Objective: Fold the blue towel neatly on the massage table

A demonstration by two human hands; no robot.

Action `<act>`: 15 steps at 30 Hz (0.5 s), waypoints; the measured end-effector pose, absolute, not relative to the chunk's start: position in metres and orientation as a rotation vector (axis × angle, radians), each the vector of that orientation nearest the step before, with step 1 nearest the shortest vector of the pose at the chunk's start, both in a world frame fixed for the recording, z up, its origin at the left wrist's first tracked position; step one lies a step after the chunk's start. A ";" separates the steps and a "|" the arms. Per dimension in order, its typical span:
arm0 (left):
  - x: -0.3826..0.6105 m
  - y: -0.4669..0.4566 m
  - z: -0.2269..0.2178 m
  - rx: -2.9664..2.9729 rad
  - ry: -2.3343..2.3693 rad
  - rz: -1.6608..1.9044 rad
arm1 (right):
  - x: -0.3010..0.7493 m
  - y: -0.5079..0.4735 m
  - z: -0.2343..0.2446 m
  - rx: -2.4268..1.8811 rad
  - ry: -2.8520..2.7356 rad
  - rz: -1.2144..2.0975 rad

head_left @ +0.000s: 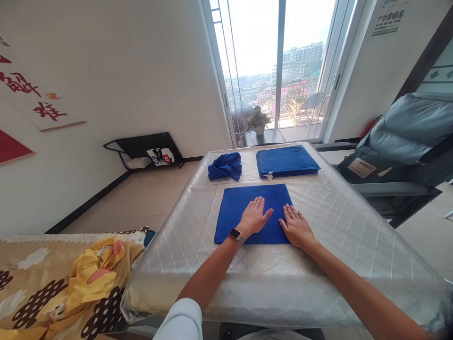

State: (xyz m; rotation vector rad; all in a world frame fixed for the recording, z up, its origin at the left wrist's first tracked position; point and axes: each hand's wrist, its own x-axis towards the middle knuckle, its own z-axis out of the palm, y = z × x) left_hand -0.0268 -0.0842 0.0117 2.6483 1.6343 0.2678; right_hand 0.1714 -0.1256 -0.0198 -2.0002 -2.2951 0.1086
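Observation:
A blue cloth point(233, 208), folded into a flat rectangle, lies on the plastic-covered mattress point(191, 231) in front of me. My left hand point(254, 218) rests flat on its middle, fingers stretched out and thumb apart. At the cloth's right edge, my right hand point(295, 225) lies palm down with its fingers extended. Beyond them, a neat stack of folded blue cloths point(288, 160) with a small white tag sits at the back right. A crumpled blue cloth point(225, 166) lies bunched at the back left.
A bed with a patterned sheet point(46, 264) and a yellow garment point(95, 269) stands at the lower left. To the right is a grey recliner point(406, 127) holding a dark bag point(364, 165). A potted plant point(259, 122) stands on a chair by the glass door.

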 end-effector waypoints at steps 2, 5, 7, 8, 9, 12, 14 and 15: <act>0.009 -0.099 0.004 2.752 1.402 0.329 | 0.172 -0.127 -0.021 -1.995 -2.312 0.087; 0.032 -0.114 -0.008 2.794 1.279 0.348 | 0.173 -0.128 -0.022 -1.973 -2.350 0.066; 0.023 -0.116 -0.011 2.786 1.293 0.319 | 0.173 -0.128 -0.021 -1.977 -2.348 0.073; 0.012 -0.116 -0.012 2.778 1.313 0.297 | 0.172 -0.128 -0.020 -1.987 -2.335 0.080; -0.002 -0.116 -0.011 2.763 1.346 0.272 | 0.171 -0.127 -0.020 -1.998 -2.319 0.090; -0.055 -0.117 -0.011 2.666 1.521 0.183 | 0.170 -0.126 -0.019 -2.008 -2.290 0.110; -0.092 -0.123 -0.013 2.583 1.661 0.130 | 0.170 -0.126 -0.020 -2.005 -2.286 0.116; -0.109 -0.128 -0.014 2.546 1.721 0.110 | 0.170 -0.126 -0.021 -2.008 -2.283 0.116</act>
